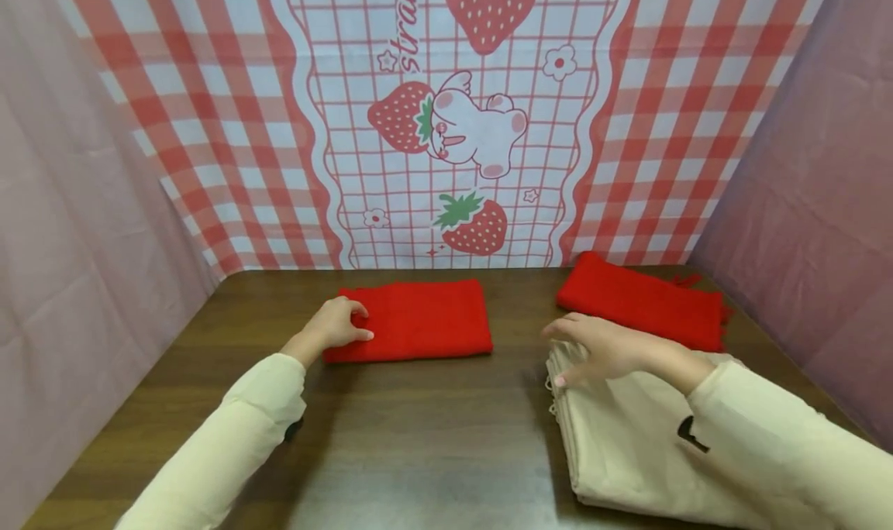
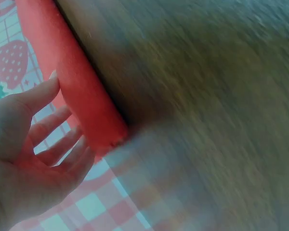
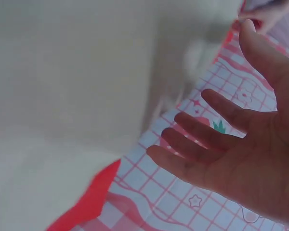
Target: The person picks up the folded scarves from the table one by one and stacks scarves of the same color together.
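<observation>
Nearest us on the tabletop lies a beige cloth, our right hand spread at its far left corner. Beyond, our left hand, fingers parted, is at the left end of a red cloth; a fringed bundle lies rightward.

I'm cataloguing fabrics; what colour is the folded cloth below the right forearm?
The folded cloth is beige, clearest in the head view.
</observation>
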Tool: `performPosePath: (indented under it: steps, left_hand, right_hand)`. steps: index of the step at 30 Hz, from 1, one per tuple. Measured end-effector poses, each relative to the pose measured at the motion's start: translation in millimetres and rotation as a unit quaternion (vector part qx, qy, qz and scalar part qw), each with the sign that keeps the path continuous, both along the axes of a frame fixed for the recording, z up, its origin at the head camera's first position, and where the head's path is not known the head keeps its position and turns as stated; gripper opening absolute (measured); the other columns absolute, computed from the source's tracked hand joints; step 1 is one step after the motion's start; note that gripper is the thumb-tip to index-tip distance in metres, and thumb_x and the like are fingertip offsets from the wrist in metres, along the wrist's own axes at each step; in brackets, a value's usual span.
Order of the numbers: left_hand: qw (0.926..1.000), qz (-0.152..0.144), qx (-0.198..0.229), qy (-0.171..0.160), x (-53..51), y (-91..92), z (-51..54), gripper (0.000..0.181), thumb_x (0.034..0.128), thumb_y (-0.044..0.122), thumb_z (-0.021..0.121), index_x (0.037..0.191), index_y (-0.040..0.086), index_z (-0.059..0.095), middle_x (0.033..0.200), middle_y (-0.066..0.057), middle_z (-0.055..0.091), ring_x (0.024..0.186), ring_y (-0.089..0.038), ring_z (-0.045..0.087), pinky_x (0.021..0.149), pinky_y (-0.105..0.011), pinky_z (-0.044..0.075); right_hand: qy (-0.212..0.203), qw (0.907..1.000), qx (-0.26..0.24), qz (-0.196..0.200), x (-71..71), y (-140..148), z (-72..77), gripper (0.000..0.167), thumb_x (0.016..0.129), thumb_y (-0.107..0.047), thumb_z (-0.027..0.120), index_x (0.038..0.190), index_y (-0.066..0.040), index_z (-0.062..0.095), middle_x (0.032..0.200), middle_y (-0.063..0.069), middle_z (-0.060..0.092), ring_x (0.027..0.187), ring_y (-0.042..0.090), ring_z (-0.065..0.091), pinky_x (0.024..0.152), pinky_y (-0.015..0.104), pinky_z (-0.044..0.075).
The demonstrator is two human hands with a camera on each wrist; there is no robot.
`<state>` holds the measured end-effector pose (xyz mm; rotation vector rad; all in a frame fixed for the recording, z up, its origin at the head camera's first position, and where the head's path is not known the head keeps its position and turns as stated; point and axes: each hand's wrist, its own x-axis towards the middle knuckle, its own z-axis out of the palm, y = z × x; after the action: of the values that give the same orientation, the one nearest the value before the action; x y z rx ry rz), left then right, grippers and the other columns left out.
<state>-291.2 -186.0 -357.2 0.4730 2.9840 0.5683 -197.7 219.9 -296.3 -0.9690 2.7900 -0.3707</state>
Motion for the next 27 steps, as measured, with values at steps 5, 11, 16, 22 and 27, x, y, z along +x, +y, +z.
performPosePath:
  steps: [5,11,16,22,27]
  left_hand:
    - [0.9996,0.021,-0.014,0.015,-0.9,-8.2,-1.8,0.042,0.0821,0.023,0.074,0.113,-0.004,0.065,0.113,-0.023,0.064,0.109,-0.038,0.056,0.096,-0.047,0.049]
    - [0.9981,0.061,-0.009,0.001,2.1,-12.9,-4.6,0.056,0.0854,0.023,0.070,0.127,-0.010,0.052,0.123,-0.031,0.055,0.117,-0.044,0.051,0.103,-0.051,0.043]
    - [0.9949,0.098,0.000,-0.021,4.0,-15.9,-4.1,0.046,0.0873,0.026,0.067,0.107,-0.015,0.054,0.100,-0.030,0.061,0.095,-0.039,0.058,0.087,-0.045,0.051]
    - [0.9894,0.131,0.030,-0.055,6.1,-21.3,1.7,0.035,0.0898,0.029,0.062,0.071,0.002,0.049,0.065,-0.006,0.043,0.066,-0.021,0.045,0.059,-0.027,0.037]
    - [0.9874,0.136,0.045,-0.067,7.1,-20.6,6.2,0.037,0.0914,0.031,0.059,0.082,-0.005,0.053,0.072,-0.009,0.047,0.072,-0.024,0.048,0.065,-0.030,0.042]
  right_hand:
    - [-0.069,0.9962,0.015,-0.052,-30.8,-20,11.9,0.066,0.083,-0.044,0.071,0.130,-0.002,0.052,0.132,0.019,0.056,0.123,0.037,0.052,0.101,0.054,0.044]
    - [-0.126,0.9863,-0.013,-0.106,-64.0,-39,12.6,0.063,0.087,-0.047,0.065,0.132,-0.005,0.051,0.136,0.022,0.054,0.126,0.037,0.050,0.106,0.052,0.041]
    - [-0.168,0.9730,-0.049,-0.151,-82.6,-52,16.6,0.065,0.090,-0.048,0.061,0.137,-0.004,0.048,0.141,0.019,0.050,0.128,0.034,0.049,0.108,0.050,0.040]
    - [-0.232,0.9478,-0.098,-0.195,-101.3,-67,22.4,0.066,0.093,-0.046,0.057,0.141,-0.004,0.042,0.146,0.018,0.044,0.133,0.035,0.045,0.110,0.048,0.041]
    - [-0.278,0.9238,-0.136,-0.225,-113.6,-73,15.9,0.069,0.097,-0.044,0.052,0.145,0.002,0.034,0.149,0.024,0.039,0.137,0.038,0.041,0.111,0.046,0.040]
